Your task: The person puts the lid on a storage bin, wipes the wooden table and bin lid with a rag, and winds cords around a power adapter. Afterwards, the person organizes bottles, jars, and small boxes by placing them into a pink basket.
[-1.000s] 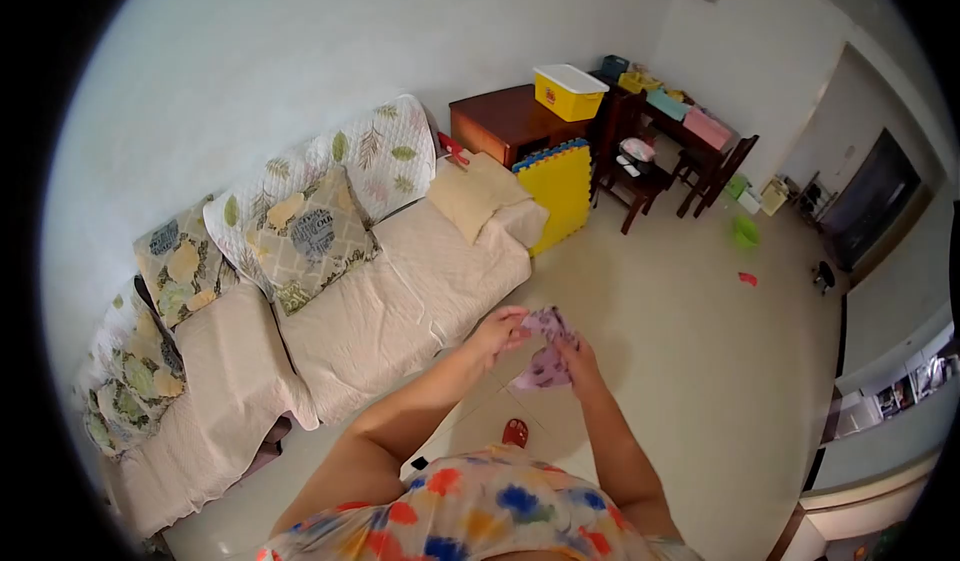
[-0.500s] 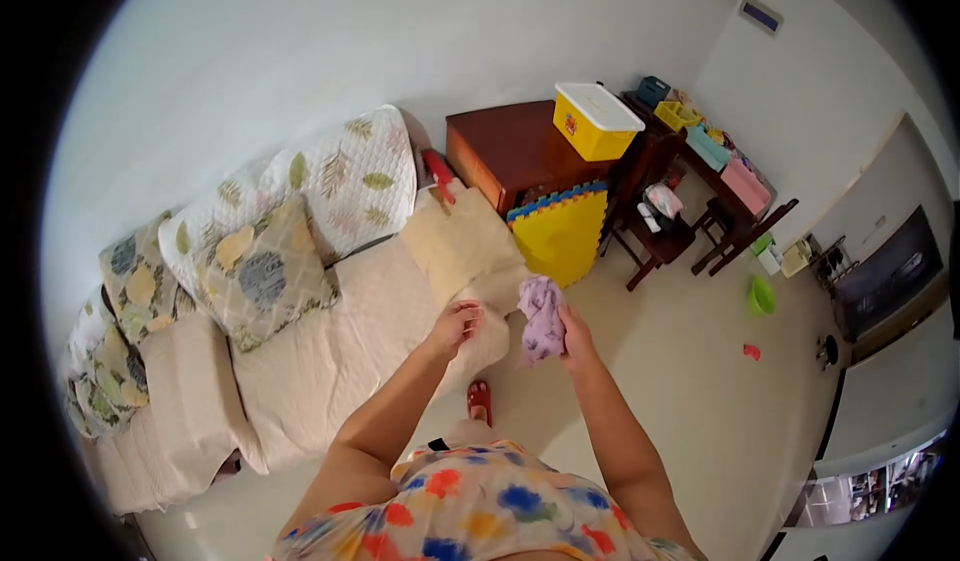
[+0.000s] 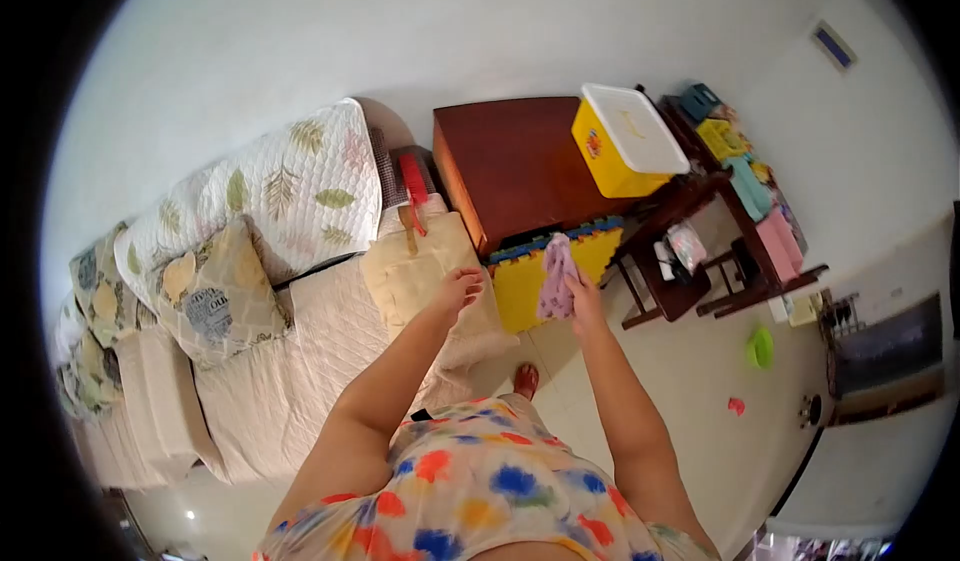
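Note:
A crumpled purple cloth [image 3: 556,279] with dark printed marks hangs from my right hand [image 3: 587,299], whose fingers are closed on its edge. The cloth is in front of the yellow foam mat [image 3: 518,299] leaning on the wooden cabinet [image 3: 515,166]. My left hand [image 3: 458,293] is held over the sofa's end, near the beige cushion cover [image 3: 415,269] on the armrest. Its fingers are loosely bent and apart, and nothing shows in them.
A yellow bin with a white lid [image 3: 625,146] stands on the cabinet. To the left runs the covered sofa [image 3: 310,361] with patterned pillows [image 3: 220,296]. A wooden chair [image 3: 672,296] stands right of the mat; a green basin [image 3: 761,348] is on the floor.
My view has moved forward and turned, so the cabinet and bin appear closer. The purple cloth, still in my right hand, now hangs narrower. My left hand stays without anything in it.

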`<control>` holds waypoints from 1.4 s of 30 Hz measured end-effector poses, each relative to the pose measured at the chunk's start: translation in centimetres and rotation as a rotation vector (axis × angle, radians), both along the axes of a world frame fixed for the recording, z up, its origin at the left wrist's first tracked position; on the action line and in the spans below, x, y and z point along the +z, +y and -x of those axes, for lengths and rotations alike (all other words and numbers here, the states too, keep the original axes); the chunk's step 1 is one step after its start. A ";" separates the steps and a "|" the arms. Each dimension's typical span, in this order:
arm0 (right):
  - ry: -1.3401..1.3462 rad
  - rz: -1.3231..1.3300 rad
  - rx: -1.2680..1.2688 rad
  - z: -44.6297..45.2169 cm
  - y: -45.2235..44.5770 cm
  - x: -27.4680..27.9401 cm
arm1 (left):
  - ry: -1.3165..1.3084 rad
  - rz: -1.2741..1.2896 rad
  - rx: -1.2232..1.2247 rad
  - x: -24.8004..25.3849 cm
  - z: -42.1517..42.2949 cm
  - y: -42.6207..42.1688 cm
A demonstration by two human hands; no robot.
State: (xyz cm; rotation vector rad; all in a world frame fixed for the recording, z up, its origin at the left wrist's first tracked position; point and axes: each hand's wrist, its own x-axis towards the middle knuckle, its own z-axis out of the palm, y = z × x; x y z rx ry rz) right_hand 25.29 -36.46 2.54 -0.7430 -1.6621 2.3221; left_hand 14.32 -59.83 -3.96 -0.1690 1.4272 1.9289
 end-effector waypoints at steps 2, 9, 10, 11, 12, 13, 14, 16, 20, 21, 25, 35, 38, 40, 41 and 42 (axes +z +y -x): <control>0.029 -0.249 0.098 5.6 2.6 -2.2 | -0.006 0.055 0.087 -1.1 2.1 0.5; 0.234 -1.335 0.764 21.2 9.0 -10.4 | -0.206 0.200 0.455 -8.1 5.2 4.2; 0.289 -1.455 0.839 22.6 9.5 -10.4 | -0.221 0.219 0.471 -8.3 5.7 5.3; 0.353 -1.580 0.911 23.9 9.9 -10.8 | -0.236 0.233 0.487 -8.6 6.0 6.7; 0.422 -1.541 0.976 25.0 10.2 -11.7 | -0.260 0.248 0.502 -8.9 6.2 8.2; 0.472 -1.519 1.047 25.8 10.2 -12.9 | -0.274 0.261 0.512 -9.1 6.5 9.5; 0.525 -1.496 1.114 26.8 10.0 -14.1 | -0.283 0.272 0.524 -9.4 7.3 10.8; 0.596 -1.445 1.236 28.0 9.3 -16.6 | -0.285 0.301 0.563 -9.9 8.5 12.8; 0.690 -1.458 1.090 30.6 7.4 -19.2 | -0.055 0.519 0.626 -11.9 11.4 14.4; 0.600 -1.541 1.009 32.3 7.5 -19.4 | 0.048 0.607 0.627 -12.6 12.2 14.7; 0.566 -1.519 0.830 39.5 8.4 -20.1 | 0.286 0.996 0.481 -11.6 16.6 16.2; 0.586 -1.531 0.929 51.7 6.3 -18.4 | 0.293 1.435 0.518 -15.0 29.5 19.7; 0.564 -1.632 0.867 58.4 4.8 -19.8 | 0.314 1.498 0.449 -14.4 29.4 20.0; 0.596 -1.659 0.834 62.8 3.6 -20.5 | 0.290 1.512 0.414 -13.4 30.0 19.9; 0.615 -1.665 0.814 64.7 3.2 -20.8 | 0.291 1.515 0.415 -13.7 29.8 19.8; 0.656 -1.651 0.771 66.6 2.8 -21.3 | 0.293 1.517 0.414 -14.0 29.6 19.8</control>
